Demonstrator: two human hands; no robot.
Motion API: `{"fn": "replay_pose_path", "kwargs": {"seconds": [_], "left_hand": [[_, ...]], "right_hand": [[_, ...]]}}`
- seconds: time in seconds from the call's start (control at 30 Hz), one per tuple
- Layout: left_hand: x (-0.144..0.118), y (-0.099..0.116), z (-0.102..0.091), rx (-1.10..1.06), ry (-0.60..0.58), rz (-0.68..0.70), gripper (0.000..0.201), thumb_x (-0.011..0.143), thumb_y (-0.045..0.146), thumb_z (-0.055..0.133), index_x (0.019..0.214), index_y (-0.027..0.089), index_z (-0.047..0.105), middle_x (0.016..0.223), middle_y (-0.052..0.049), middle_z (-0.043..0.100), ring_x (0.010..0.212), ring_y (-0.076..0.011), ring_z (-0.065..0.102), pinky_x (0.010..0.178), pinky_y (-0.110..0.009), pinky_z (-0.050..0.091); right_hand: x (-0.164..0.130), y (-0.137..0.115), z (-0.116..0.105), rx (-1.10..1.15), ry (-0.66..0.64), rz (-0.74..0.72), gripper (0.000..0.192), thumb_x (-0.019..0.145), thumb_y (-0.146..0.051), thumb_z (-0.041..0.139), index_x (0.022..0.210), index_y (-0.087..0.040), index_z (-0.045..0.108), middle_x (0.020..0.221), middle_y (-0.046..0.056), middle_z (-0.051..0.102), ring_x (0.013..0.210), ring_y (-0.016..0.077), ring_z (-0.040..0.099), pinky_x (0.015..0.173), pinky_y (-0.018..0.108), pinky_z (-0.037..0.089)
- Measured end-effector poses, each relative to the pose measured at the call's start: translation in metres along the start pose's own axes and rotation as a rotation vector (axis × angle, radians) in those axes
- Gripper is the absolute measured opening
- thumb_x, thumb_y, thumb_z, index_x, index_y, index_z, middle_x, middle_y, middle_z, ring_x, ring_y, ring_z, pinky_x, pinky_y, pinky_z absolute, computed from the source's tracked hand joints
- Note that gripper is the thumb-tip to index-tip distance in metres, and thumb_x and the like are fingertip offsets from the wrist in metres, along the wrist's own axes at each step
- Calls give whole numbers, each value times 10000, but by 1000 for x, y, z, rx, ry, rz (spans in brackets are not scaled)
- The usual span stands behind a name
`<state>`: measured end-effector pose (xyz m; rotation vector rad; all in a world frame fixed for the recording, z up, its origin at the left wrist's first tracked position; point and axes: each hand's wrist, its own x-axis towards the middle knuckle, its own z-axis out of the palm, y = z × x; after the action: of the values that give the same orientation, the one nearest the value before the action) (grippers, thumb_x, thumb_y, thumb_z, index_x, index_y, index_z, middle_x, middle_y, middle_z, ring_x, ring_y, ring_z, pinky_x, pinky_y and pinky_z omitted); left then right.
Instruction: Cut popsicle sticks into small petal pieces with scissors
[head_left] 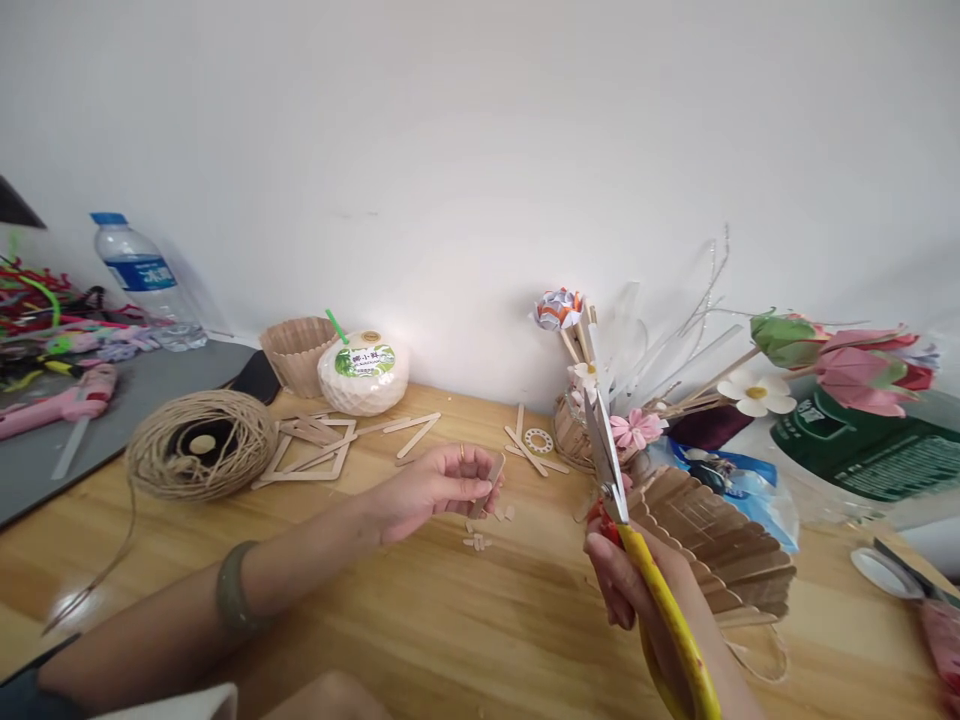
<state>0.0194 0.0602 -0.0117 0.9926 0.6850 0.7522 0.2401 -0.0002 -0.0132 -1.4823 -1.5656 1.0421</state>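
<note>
Between the thumb and fingers of my left hand is a short wooden craft stick. My right hand grips yellow-handled scissors with the blades pointing up and nearly together. The two hands are apart, the scissors to the right of the stick. Small cut wooden pieces lie on the table just below my left hand. Beside my right hand a basket-like piece made of craft sticks rests on its side, partly hidden by my arm.
A twine ball, loose craft sticks, a wrapped coconut and a stick-built cup stand left. Craft flowers and a green-labelled container crowd the right. Far left are a water bottle and pink glue gun.
</note>
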Motion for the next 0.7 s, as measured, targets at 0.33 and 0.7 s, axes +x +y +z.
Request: {"fn": "replay_pose_path", "kwargs": {"seconds": [0.33,0.7], "left_hand": [[-5,8,11,85,86,54,184,653,270,723,757,150,632,651,5,612,616,-114,562,612,-235,403],[-15,17,22,34,153,38,228,585,306,754,646,138,612,559,13,604,514,-104,547,512,-224,410]], "right_hand": [[4,2,-2,-93,-187,-45,458,772,-648,470,644,-210,429,514,-62,366,460,110,316,417,225,269],[2,3,-4,-215,-375,-140,436,774,-627,473,729,-193,473,631,-33,399,555,142,363,499,234,296]]}}
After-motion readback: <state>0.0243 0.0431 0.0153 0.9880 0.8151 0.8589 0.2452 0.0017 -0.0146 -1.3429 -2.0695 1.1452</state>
